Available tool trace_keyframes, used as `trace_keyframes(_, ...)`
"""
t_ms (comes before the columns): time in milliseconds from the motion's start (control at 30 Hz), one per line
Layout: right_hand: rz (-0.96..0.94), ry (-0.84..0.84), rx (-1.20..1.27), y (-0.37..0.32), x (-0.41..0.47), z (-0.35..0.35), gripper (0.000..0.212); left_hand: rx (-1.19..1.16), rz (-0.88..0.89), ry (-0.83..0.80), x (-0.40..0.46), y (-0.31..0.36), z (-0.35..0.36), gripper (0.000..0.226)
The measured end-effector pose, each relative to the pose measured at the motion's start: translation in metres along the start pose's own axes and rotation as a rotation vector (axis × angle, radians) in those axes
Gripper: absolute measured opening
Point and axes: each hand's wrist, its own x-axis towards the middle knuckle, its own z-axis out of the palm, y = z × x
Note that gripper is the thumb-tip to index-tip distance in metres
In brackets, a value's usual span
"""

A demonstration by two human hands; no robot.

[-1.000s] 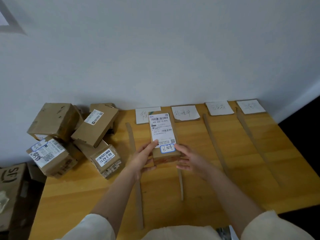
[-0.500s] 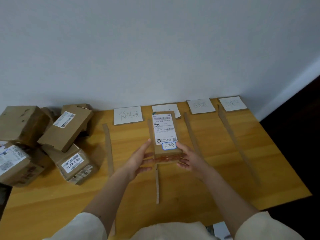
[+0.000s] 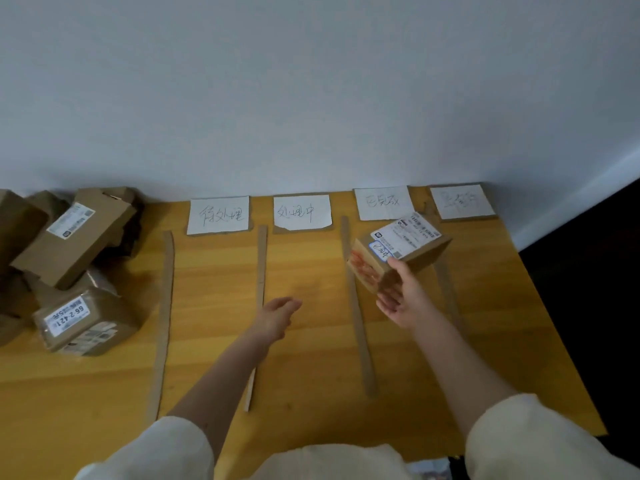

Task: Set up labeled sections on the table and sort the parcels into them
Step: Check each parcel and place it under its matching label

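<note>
My right hand (image 3: 403, 299) grips a small brown parcel (image 3: 398, 252) with a white shipping label and a blue-edged sticker, tilted above the third section, just below the third paper label (image 3: 382, 202). My left hand (image 3: 277, 315) hangs empty over the second section with relaxed fingers. White handwritten labels lie along the table's back edge: the first (image 3: 219, 215), the second (image 3: 302, 212) and the fourth (image 3: 462, 201). Cardboard strips (image 3: 261, 268) divide the wooden table (image 3: 214, 306) into sections.
A heap of brown parcels (image 3: 72, 237) lies at the table's left end, one with a label reading 66-2-421 (image 3: 85, 322). Further strips lie at the left (image 3: 165, 306) and right of middle (image 3: 360, 334). The table's right edge drops to a dark floor.
My right hand has carried the parcel from the middle to the third section and turned it. My left hand has let go of it and dropped back. The camera has swung right.
</note>
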Motion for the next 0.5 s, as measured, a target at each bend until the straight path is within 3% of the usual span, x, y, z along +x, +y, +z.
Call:
trace_keyframes(200, 0.046, 0.007, 0.064, -0.022, 0.031, 0.004, 0.065, 0.181, 0.009, 0.046, 0.016, 0.002, 0.025, 0.054)
trace_keyframes(367, 0.074, 0.020, 0.153, -0.034, 0.053, 0.015, 0.064, 0.499, 0.020, 0.079, 0.028, 0.004, 0.039, 0.055)
trace_keyframes(500, 0.105, 0.036, 0.191, -0.040, 0.067, 0.022, 0.060, 0.547, -0.013, 0.073, 0.034, 0.004, 0.042, 0.057)
